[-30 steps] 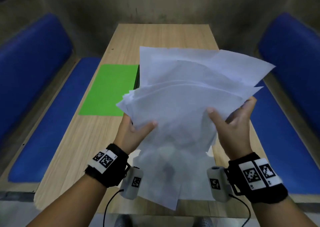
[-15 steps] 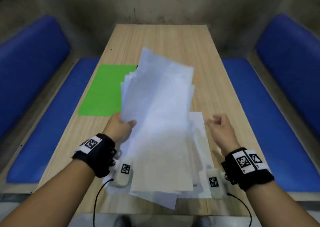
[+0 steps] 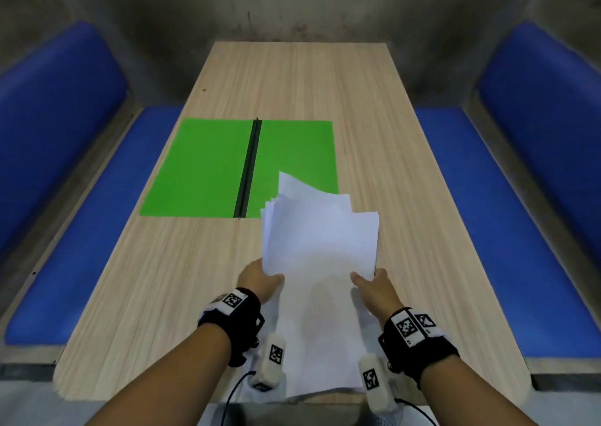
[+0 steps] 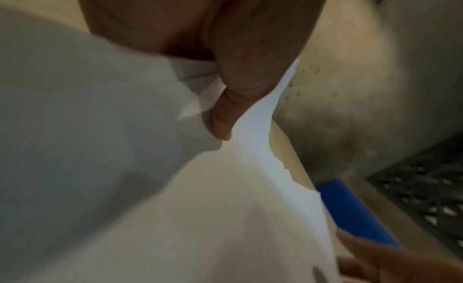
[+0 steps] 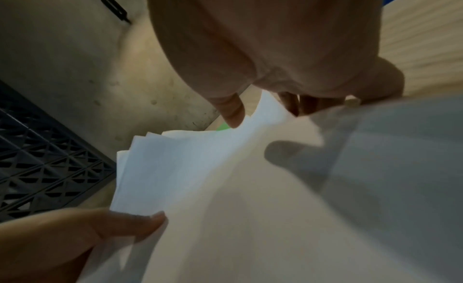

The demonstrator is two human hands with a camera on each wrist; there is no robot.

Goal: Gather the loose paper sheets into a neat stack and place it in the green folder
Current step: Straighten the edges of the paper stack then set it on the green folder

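Note:
A bunch of white paper sheets (image 3: 320, 240) is held tilted above the wooden table (image 3: 390, 152), its edges still slightly fanned at the top left. My left hand (image 3: 271, 277) pinches its lower left edge, thumb on top. On the lower right edge my right hand (image 3: 364, 279) does the same. More white paper (image 3: 325, 360) lies under my hands by the front edge. The green folder (image 3: 201, 171) lies open and flat just beyond, and the sheets' top corner overlaps its right half. In the wrist views each thumb (image 4: 223, 113) (image 5: 233, 113) presses on the paper (image 5: 200, 168).
Blue padded benches (image 3: 507, 230) (image 3: 81, 230) run along both long sides of the table. A bare concrete wall (image 3: 292, 5) closes the far end. A black lattice crate (image 5: 37, 158) shows in the wrist views.
The fanned sheets have been drawn into a narrower bunch and lowered. My right hand, which had let go half a second ago, holds the paper again. The whole open folder now shows.

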